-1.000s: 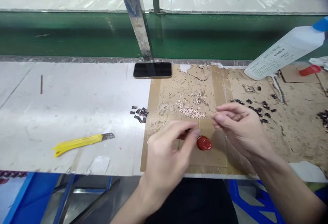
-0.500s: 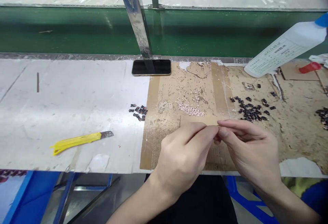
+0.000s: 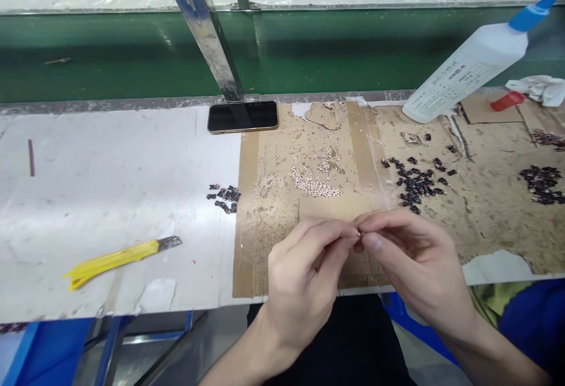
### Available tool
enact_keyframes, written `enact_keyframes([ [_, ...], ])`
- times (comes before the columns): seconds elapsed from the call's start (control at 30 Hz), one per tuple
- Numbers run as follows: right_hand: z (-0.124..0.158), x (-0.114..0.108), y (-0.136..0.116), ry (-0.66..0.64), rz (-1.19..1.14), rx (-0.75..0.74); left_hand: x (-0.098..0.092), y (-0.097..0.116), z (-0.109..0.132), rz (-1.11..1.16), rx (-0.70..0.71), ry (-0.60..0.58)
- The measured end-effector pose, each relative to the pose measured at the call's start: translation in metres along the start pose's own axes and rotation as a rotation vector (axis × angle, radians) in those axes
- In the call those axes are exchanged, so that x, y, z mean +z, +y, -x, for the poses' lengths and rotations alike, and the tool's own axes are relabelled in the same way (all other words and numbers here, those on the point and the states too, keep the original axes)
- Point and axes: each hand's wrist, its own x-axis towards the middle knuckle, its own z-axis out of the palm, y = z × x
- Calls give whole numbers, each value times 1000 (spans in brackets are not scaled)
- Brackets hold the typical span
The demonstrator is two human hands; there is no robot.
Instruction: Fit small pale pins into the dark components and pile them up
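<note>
Yellow utility knife at 9 o'clock from hands, on white bench covering. Left hand and right hand half-closed, fingertips meeting above taped cardboard; any pinched item too small to tell. Small dark parts at 1 o'clock.

view: head-worn | facing: forward and down | close on: left hand, right hand, workbench
</note>
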Motion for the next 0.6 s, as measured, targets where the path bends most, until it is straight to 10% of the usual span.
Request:
enact_keyframes([
  [0.4, 22, -7, 4, -137, 167, -17, -3, -2, 24, -82, 60, -64],
  [0.6, 28, -24, 19, -32, 553, -125, -26, -10, 31, -21, -289, -26],
])
